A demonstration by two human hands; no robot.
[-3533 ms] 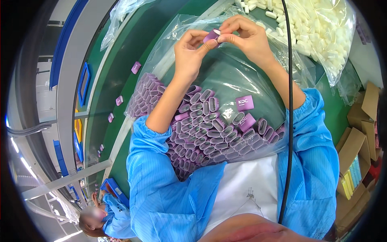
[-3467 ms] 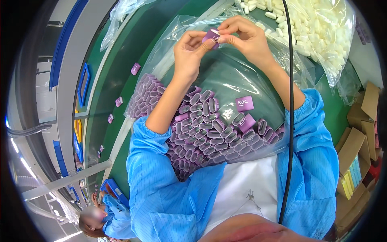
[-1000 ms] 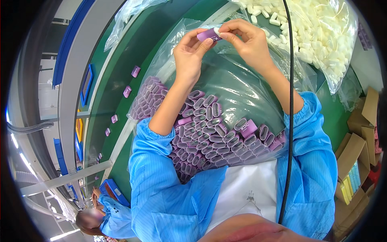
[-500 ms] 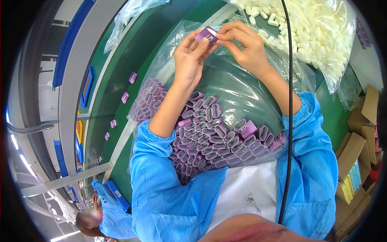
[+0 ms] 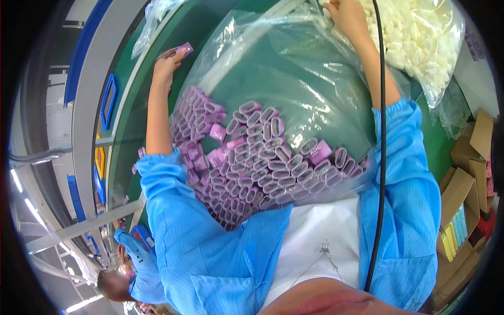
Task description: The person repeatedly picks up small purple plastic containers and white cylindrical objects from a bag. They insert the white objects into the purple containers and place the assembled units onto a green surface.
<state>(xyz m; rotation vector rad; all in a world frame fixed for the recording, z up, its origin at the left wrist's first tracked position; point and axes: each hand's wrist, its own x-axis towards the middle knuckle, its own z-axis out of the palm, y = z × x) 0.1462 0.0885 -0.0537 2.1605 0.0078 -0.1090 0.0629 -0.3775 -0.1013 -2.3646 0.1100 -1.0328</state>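
Note:
My left hand (image 5: 167, 64) is stretched out to the left over the green belt (image 5: 137, 105) and pinches a small purple box (image 5: 184, 50) at its fingertips. My right hand (image 5: 344, 14) is at the top, on the clear bag of white foam pieces (image 5: 420, 47); whether it grips one is hidden. A heap of purple open sleeves (image 5: 262, 163) lies in a large clear plastic bag (image 5: 294, 79) in front of me, between my blue-sleeved forearms.
Open cardboard boxes (image 5: 467, 178) stand at the right. A black cable (image 5: 379, 157) runs down over my right arm. Blue frames (image 5: 108, 100) line the belt's left rail. A co-worker in blue (image 5: 134, 262) is at the lower left.
The hands held the purple box together over the bag. Now they have parted: the left carried the box out left over the belt, the right rose to the white foam bag.

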